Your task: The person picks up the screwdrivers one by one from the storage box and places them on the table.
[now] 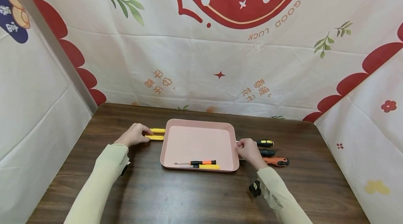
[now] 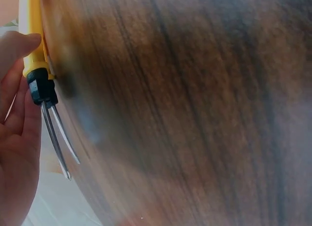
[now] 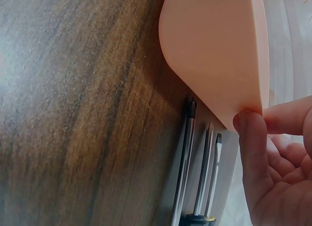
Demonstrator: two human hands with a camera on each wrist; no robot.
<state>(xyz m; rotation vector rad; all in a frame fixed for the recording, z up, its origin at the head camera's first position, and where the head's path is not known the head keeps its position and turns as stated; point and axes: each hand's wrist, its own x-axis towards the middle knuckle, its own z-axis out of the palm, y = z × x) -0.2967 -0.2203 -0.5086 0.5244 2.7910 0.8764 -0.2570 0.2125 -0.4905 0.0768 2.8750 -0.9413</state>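
Note:
My left hand (image 1: pixel 134 135) pinches a screwdriver with a yellow handle (image 1: pixel 156 137) at the left side of a pink tray (image 1: pixel 201 140). Just behind it lies a second yellow-handled screwdriver (image 1: pixel 157 130). The left wrist view shows the thumb on a yellow handle (image 2: pixel 32 21), with two metal shafts pointing back toward the wrist. At the tray's opposite side, my right hand (image 1: pixel 248 148) pinches the rim between thumb and finger. Inside the tray, along its near edge, lie an orange-and-black screwdriver (image 1: pixel 206 162) and a yellow-and-black one (image 1: pixel 210 167).
Right of the tray lie a black-and-yellow screwdriver (image 1: pixel 265 143), a black one (image 1: pixel 267 152) and an orange one (image 1: pixel 277 161), their shafts toward the tray. The brown wooden table (image 1: pixel 189 199) meets a printed cloth (image 1: pixel 195 66) at the back and sides.

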